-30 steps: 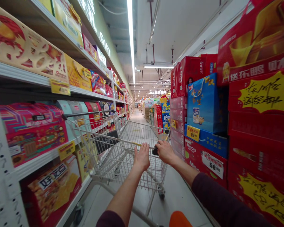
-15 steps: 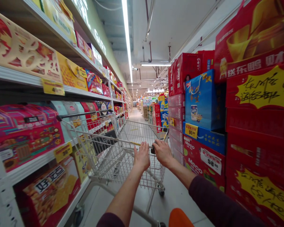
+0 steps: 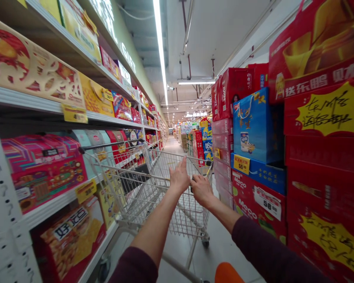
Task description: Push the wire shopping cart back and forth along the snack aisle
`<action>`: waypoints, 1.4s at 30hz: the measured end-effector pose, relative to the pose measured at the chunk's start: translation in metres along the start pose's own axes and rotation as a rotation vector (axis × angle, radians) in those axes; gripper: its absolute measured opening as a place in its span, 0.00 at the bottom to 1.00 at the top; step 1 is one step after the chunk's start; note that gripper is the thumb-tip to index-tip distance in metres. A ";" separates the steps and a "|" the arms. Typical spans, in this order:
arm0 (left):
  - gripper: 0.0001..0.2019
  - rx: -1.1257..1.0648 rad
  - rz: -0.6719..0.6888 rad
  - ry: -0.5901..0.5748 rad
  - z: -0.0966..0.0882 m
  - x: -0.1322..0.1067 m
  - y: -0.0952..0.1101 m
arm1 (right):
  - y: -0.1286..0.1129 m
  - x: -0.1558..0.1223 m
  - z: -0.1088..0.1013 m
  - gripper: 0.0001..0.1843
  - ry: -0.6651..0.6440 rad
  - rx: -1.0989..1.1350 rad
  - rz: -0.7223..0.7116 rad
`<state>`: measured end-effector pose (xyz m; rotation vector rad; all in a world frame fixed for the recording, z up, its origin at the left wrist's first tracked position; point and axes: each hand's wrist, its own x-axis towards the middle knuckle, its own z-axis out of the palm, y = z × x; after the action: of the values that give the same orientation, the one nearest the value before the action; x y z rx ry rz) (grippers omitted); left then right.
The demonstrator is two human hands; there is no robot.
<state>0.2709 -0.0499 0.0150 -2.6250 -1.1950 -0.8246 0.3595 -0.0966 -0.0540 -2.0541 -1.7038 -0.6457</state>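
"What's the left hand doing?"

"The left hand [image 3: 179,177] is standing open, its fingers spread and raised near the rail of the shopping cart [image 3: 177,220]. I can't tell whether it's touching."

"And the right hand [image 3: 202,191]?"

"It's curling shut around the black grip [image 3: 192,189], just beside the left hand."

"What's ahead of the hands, in the basket?"

"A dark flat piece [image 3: 134,179] is lying there, too shadowed to name. Left of the hands, shelves [image 3: 38,96] are holding boxed snacks [image 3: 44,173]; right of them, red cartons [image 3: 324,157] are standing stacked."
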 end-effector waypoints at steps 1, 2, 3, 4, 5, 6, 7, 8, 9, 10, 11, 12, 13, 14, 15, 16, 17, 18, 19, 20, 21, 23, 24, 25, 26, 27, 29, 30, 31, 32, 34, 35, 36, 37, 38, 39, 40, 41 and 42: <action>0.36 0.030 0.007 -0.017 0.009 -0.005 -0.003 | 0.003 -0.002 -0.001 0.15 -0.002 0.003 -0.005; 0.35 0.053 0.009 -0.061 0.020 -0.011 -0.006 | 0.006 -0.003 -0.002 0.15 -0.004 0.005 -0.006; 0.34 0.084 0.000 -0.113 0.032 -0.017 -0.010 | 0.010 -0.004 -0.003 0.15 -0.005 0.006 -0.001; 0.34 0.114 0.013 -0.153 0.043 -0.023 -0.013 | 0.013 -0.003 -0.005 0.15 -0.010 0.004 0.010; 0.34 0.144 0.029 -0.198 0.052 -0.027 -0.017 | 0.015 -0.002 -0.006 0.15 -0.021 0.000 0.025; 0.35 0.166 0.053 -0.204 0.060 -0.031 -0.019 | 0.016 0.001 -0.007 0.15 -0.028 -0.005 0.039; 0.35 0.182 0.068 -0.207 0.065 -0.033 -0.022 | 0.016 0.004 -0.007 0.15 -0.028 -0.008 0.050; 0.35 0.194 0.079 -0.207 0.068 -0.034 -0.023 | 0.015 0.007 -0.007 0.16 -0.022 -0.005 0.052; 0.36 0.201 0.088 -0.204 0.069 -0.033 -0.025 | 0.014 0.009 -0.005 0.16 -0.012 0.002 0.046; 0.36 0.208 0.092 -0.208 0.068 -0.033 -0.026 | 0.011 0.012 -0.004 0.16 -0.001 0.010 0.029; 0.36 0.215 0.098 -0.217 0.067 -0.032 -0.026 | 0.009 0.013 -0.001 0.17 0.008 0.016 0.005; 0.36 0.221 0.103 -0.225 0.065 -0.031 -0.027 | 0.007 0.013 0.001 0.17 0.012 0.019 -0.019; 0.36 0.225 0.105 -0.231 0.063 -0.031 -0.027 | 0.005 0.012 0.003 0.17 0.011 0.019 -0.039; 0.36 0.228 0.103 -0.236 0.062 -0.031 -0.027 | 0.004 0.010 0.005 0.17 0.008 0.017 -0.054; 0.36 0.229 0.100 -0.239 0.060 -0.031 -0.027 | 0.003 0.008 0.006 0.17 0.009 0.014 -0.061; 0.35 0.230 0.096 -0.243 0.059 -0.032 -0.027 | 0.004 0.006 0.007 0.17 0.012 0.014 -0.063; 0.35 0.232 0.095 -0.246 0.058 -0.033 -0.027 | 0.005 0.004 0.007 0.17 0.013 0.015 -0.059; 0.35 0.235 0.097 -0.248 0.058 -0.033 -0.027 | 0.007 0.002 0.007 0.17 0.016 0.017 -0.052; 0.35 0.238 0.101 -0.250 0.058 -0.034 -0.028 | 0.009 0.000 0.006 0.17 0.017 0.023 -0.039; 0.35 0.238 0.107 -0.248 0.058 -0.035 -0.028 | 0.012 -0.001 0.006 0.16 0.019 0.034 -0.015; 0.35 0.236 0.111 -0.245 0.059 -0.035 -0.028 | 0.015 -0.001 0.006 0.17 0.021 0.049 0.019; 0.35 0.231 0.110 -0.234 0.060 -0.035 -0.027 | 0.020 -0.001 0.007 0.17 0.015 0.081 0.096; 0.35 0.229 0.101 -0.230 0.061 -0.035 -0.026 | 0.021 0.000 0.007 0.17 0.012 0.094 0.122; 0.35 0.228 0.086 -0.231 0.062 -0.035 -0.025 | 0.020 0.002 0.007 0.17 0.013 0.102 0.130; 0.34 0.227 0.070 -0.232 0.062 -0.035 -0.023 | 0.019 0.004 0.007 0.17 0.019 0.106 0.117; 0.34 0.229 0.057 -0.236 0.062 -0.035 -0.022 | 0.016 0.006 0.007 0.16 0.028 0.104 0.085; 0.34 0.234 0.051 -0.242 0.061 -0.035 -0.021 | 0.010 0.009 0.007 0.16 0.039 0.092 0.011; 0.33 0.238 0.057 -0.241 0.061 -0.035 -0.021 | 0.008 0.009 0.007 0.16 0.038 0.084 -0.015; 0.33 0.240 0.063 -0.239 0.060 -0.036 -0.021 | 0.008 0.009 0.007 0.15 0.031 0.077 -0.031; 0.33 0.241 0.067 -0.239 0.059 -0.036 -0.022 | 0.009 0.008 0.007 0.15 0.024 0.072 -0.033; 0.34 0.237 0.068 -0.245 0.057 -0.036 -0.023 | 0.014 0.005 0.007 0.14 0.016 0.079 0.006; 0.34 0.234 0.072 -0.252 0.056 -0.036 -0.023 | 0.018 0.004 0.007 0.14 0.014 0.088 0.042; 0.35 0.234 0.078 -0.256 0.056 -0.036 -0.023 | 0.022 0.002 0.007 0.14 0.012 0.098 0.083; 0.35 0.234 0.083 -0.257 0.056 -0.036 -0.023 | 0.024 0.001 0.008 0.15 0.013 0.106 0.121; 0.36 0.237 0.084 -0.255 0.056 -0.036 -0.023 | 0.025 0.001 0.008 0.15 0.021 0.114 0.144; 0.36 0.240 0.081 -0.248 0.057 -0.036 -0.023 | 0.025 0.001 0.009 0.16 0.035 0.118 0.147; 0.35 0.243 0.075 -0.239 0.058 -0.036 -0.023 | 0.024 0.001 0.009 0.16 0.056 0.120 0.127; 0.35 0.245 0.069 -0.229 0.059 -0.036 -0.023 | 0.022 0.001 0.010 0.16 0.079 0.120 0.090; 0.35 0.246 0.065 -0.221 0.060 -0.036 -0.023 | 0.020 0.002 0.011 0.16 0.100 0.120 0.044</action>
<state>0.2600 -0.0380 -0.0566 -2.5828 -1.1681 -0.3554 0.3801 -0.0924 -0.0624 -1.9383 -1.5972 -0.6058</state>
